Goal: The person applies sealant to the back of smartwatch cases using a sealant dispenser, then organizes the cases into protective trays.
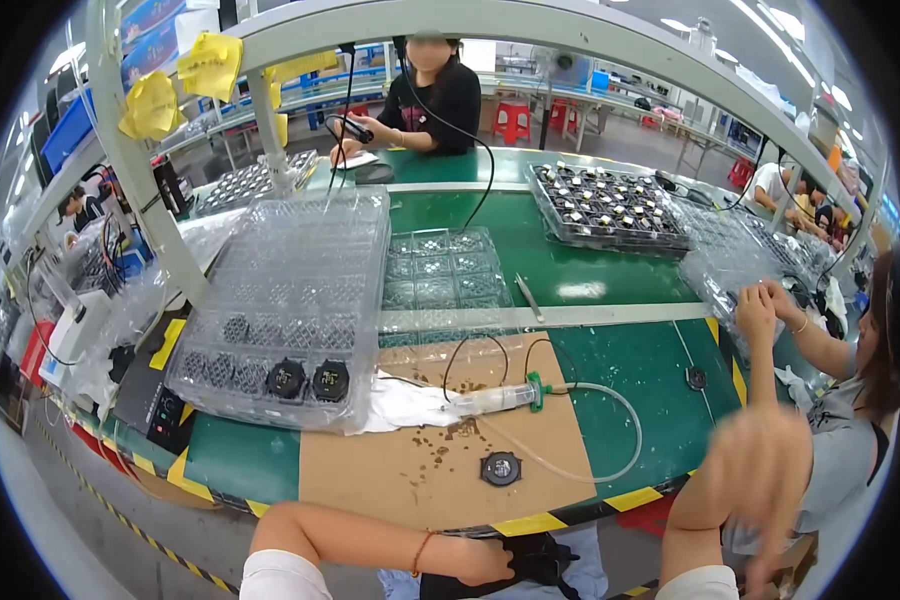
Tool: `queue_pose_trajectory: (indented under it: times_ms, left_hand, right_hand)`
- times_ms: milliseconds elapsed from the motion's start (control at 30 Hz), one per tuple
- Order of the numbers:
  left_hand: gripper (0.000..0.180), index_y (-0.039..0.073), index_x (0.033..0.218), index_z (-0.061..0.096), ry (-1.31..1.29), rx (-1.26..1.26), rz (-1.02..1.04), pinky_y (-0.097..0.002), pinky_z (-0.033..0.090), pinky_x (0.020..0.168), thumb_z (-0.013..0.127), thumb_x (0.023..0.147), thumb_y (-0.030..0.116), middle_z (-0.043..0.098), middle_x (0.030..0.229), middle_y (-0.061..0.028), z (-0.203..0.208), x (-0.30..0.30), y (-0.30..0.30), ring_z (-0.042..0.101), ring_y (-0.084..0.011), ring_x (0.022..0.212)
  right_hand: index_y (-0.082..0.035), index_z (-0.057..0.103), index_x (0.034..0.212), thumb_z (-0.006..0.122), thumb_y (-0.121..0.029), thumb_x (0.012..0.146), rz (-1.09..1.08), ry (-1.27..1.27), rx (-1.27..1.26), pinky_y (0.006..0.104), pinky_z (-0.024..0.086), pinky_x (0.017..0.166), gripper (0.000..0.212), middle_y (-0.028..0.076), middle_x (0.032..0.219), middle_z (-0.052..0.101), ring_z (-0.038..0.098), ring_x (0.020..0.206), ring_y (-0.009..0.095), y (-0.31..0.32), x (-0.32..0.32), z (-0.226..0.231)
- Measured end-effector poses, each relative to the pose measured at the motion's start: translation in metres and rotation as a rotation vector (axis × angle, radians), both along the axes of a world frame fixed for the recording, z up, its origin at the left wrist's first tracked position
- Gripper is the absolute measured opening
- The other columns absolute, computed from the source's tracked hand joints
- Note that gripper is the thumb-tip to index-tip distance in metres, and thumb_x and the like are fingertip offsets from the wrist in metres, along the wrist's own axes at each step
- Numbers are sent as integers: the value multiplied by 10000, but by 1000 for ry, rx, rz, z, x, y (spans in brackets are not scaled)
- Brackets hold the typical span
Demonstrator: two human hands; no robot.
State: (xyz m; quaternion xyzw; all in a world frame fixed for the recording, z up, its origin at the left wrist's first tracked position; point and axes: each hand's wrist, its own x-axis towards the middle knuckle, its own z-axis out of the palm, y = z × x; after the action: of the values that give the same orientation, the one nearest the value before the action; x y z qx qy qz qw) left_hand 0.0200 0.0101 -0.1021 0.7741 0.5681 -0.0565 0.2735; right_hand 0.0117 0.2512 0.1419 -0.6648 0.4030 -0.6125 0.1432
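Note:
My left hand (482,562) is low at the table's front edge, its fingers curled against a black cloth-like thing (540,562) over my lap; the fingertips are hidden. Raised at the right, my right hand (765,455) is smeared by motion, its fingers hanging downward. A round black watch body (500,469) lies on the brown cardboard sheet (340,480) before me. Behind it rests a clear syringe (495,400) with a green fitting and a looping tube (638,440), its tip on a white cloth (400,402). Two lit watch bodies (331,380) sit in a stack of clear plastic trays (300,260).
Tweezers (529,298) lie on the green mat, near a small round part (695,378). A filled tray (610,210) stands at the back right. A co-worker's hands (760,305) work at the right; another person (430,100) sits opposite. A metal frame crosses overhead.

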Motion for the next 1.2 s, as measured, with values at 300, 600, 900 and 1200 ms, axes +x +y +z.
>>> queue_pose_trajectory:
  times_ms: [300, 600, 900, 1200]
  left_hand:
    - [350, 76, 1066, 507, 16, 20, 18, -467, 449, 719, 539, 722, 124, 521, 1037, -160, -6, 9, -11, 578, -306, 814]
    - [202, 95, 903, 546, 145, 221, 134, -456, 431, 786, 505, 730, 190, 535, 940, -105, -26, 20, -19, 571, -279, 838]
    - [256, 61, 945, 534, 117, 141, 68, -408, 441, 755, 533, 707, 157, 526, 943, -126, -10, 12, -19, 562, -291, 803]
    - [268, 58, 982, 513, 88, 106, 33, -365, 441, 725, 531, 729, 147, 527, 953, -118, -11, 10, -19, 557, -255, 769]
  right_hand:
    - [-92, 372, 756, 376, -92, 862, -303, -1212, -479, 236, 92, 320, 107, -67, 453, 140, 132, 319, 50, 47, -113, -171]
    - [-52, 449, 856, 389, -114, 866, -438, -1155, -689, 250, 112, 370, 87, -40, 496, 172, 134, 358, 71, 85, -126, -178]
    - [-58, 489, 843, 426, -102, 843, -521, -1291, -755, 244, 123, 382, 77, -48, 492, 172, 130, 365, 68, 72, -127, -172]
    - [-29, 524, 872, 411, -85, 848, -535, -1317, -796, 243, 148, 394, 129, -39, 501, 215, 168, 374, 73, 75, -124, -179]
